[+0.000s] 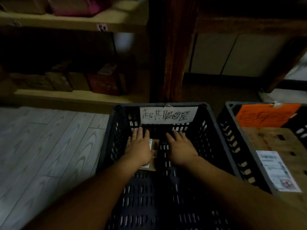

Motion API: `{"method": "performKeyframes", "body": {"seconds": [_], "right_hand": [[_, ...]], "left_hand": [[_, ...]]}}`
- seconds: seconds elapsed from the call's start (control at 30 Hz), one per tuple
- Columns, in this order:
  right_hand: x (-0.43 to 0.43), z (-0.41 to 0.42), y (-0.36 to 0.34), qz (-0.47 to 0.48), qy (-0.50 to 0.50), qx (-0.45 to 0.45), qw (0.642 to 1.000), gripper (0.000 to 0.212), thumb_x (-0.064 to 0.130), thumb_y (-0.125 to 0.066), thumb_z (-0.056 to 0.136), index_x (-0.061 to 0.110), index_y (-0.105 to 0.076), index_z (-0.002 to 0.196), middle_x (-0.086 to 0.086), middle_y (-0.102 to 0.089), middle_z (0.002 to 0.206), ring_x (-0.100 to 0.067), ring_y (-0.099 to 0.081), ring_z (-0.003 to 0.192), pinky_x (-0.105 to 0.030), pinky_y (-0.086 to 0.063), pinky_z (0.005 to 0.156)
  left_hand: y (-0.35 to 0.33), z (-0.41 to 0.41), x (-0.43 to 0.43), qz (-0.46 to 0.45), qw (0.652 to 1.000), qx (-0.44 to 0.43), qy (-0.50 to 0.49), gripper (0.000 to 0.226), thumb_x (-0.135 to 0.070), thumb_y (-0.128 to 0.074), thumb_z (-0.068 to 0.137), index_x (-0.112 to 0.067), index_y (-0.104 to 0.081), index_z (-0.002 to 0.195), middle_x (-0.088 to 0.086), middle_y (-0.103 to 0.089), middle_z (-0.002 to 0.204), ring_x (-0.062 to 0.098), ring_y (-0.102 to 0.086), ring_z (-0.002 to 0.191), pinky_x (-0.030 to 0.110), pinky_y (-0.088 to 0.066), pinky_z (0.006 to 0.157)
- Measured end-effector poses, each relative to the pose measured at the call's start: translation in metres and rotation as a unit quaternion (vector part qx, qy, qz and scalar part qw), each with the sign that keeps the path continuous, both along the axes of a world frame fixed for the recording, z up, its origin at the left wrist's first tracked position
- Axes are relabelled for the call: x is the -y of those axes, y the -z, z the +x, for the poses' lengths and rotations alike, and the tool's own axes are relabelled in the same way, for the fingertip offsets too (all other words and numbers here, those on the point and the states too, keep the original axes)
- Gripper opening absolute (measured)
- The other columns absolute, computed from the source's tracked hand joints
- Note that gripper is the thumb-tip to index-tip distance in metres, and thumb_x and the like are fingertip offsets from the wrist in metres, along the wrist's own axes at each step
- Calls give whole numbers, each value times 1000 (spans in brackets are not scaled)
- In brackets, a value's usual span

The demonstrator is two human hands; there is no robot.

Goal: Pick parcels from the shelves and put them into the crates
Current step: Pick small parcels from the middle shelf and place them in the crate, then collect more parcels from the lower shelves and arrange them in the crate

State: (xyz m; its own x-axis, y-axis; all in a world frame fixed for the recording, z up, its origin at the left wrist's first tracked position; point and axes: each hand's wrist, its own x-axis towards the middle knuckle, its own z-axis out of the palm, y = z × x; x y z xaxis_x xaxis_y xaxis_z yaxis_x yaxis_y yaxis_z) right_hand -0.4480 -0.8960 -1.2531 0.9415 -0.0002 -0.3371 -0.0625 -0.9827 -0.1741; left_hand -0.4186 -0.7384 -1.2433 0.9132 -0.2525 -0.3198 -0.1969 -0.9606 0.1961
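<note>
Reaching down from the head view, both bare forearms stretch into a black slotted plastic crate point(108, 143) that stands on the floor in front of the shelves.

The left hand point(138, 147) lies palm down with its fingers straight and slightly spread, clasping nothing. It is directly over a small brown cardboard parcel point(154, 146) that lies flat on the crate's bottom, left of centre. Whether the palm touches the parcel or hangs just above it cannot be told.

The right hand point(180, 147) is also flat, fingers extended and apart, empty, beside the parcel over the bare crate bottom.

A white paper sign point(168, 115) with handwritten characters hangs on the crate's far wall, just beyond the fingertips.

Just to the right stands a second black crate point(232, 146) with an orange sign point(262, 116) on its far wall. It holds a large cardboard box point(274, 143) with a white shipping label point(277, 170).

At upper left, a lower shelf point(66, 97) carries a row of dim brown boxes and a red box point(104, 83). An upper shelf point(66, 22) holds a pinkish-red package point(78, 5). Grey wood-grain flooring point(49, 138) lies to the left of the crate.
</note>
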Motion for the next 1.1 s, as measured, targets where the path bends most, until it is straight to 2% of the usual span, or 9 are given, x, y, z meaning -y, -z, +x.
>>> {"method": "performKeyframes", "body": {"seconds": [0.1, 0.17, 0.23, 0.3, 0.43, 0.6, 0.83, 0.97, 1.1], "right_hand": [[21, -7, -36, -154, -29, 51, 986, 67, 37, -42, 97, 20, -11, 155, -12, 1, 163, -34, 11, 148, -55, 8, 115], [41, -13, -54, -238, -28, 38, 970, 64, 41, -36, 99, 19, -13, 154, -13, 3, 162, -37, 14, 147, -63, 13, 111], [59, -21, -64, -295, -13, -7, 955, 64, 45, -30, 100, 19, -10, 155, -13, 7, 162, -40, 16, 146, -66, 12, 110], [69, -28, -67, -328, -14, -30, 944, 66, 47, -29, 100, 20, -5, 156, -12, 12, 162, -41, 17, 145, -67, 11, 111], [72, -27, -67, -366, -37, -31, 929, 66, 47, -24, 101, 17, -3, 155, -14, 14, 161, -39, 19, 146, -65, 11, 111], [87, -16, -71, -391, -21, -41, 919, 65, 45, -16, 102, 12, 2, 154, -16, 14, 160, -35, 16, 147, -60, 10, 115], [91, -6, -89, -345, -25, -83, 935, 67, 50, -18, 101, 15, 3, 155, -14, 15, 160, -35, 18, 146, -57, 11, 115], [70, 5, -168, -277, -43, -88, 956, 66, 51, -22, 101, 20, -1, 155, -12, 16, 161, -33, 20, 146, -56, 10, 116], [28, 21, -285, -240, -69, -52, 967, 67, 53, -25, 100, 21, -4, 156, -11, 11, 162, -31, 16, 148, -53, 6, 117]], "left_hand": [[-35, -2, -13, 58, 991, 101, 66, 83, -46, -50, 90, -24, 2, 150, 5, 14, 158, 26, 19, 144, 49, 9, 114], [-49, -4, -30, 89, 986, 134, 46, 81, -50, -49, 89, -28, 0, 150, 3, 12, 158, 28, 19, 143, 58, 8, 111], [-56, -7, -46, 86, 993, 84, -2, 81, -50, -50, 89, -29, -1, 150, 1, 12, 158, 29, 19, 143, 64, -4, 109], [-56, -8, -53, 75, 996, 41, -17, 81, -47, -53, 89, -25, -6, 150, 3, 10, 159, 29, 18, 143, 61, -19, 109], [-53, -1, -52, 63, 995, 73, -19, 77, -43, -55, 88, -15, -16, 149, 8, 5, 159, 28, 13, 144, 52, -23, 111], [-53, 19, -39, 51, 995, 82, -5, 75, -43, -53, 90, -9, -21, 148, 12, 4, 158, 25, 11, 145, 47, -24, 110], [-70, 24, -40, 47, 999, 8, 16, 77, -49, -52, 89, -22, -14, 150, 8, 9, 159, 27, 15, 144, 50, -18, 115], [-145, 28, -57, 37, 998, -45, 14, 81, -52, -52, 88, -25, -9, 151, 7, 10, 159, 27, 14, 145, 51, -8, 116], [-264, 35, -85, 30, 999, -43, -3, 79, -52, -51, 88, -25, -10, 151, 6, 5, 159, 28, 10, 145, 49, -11, 115]]}}
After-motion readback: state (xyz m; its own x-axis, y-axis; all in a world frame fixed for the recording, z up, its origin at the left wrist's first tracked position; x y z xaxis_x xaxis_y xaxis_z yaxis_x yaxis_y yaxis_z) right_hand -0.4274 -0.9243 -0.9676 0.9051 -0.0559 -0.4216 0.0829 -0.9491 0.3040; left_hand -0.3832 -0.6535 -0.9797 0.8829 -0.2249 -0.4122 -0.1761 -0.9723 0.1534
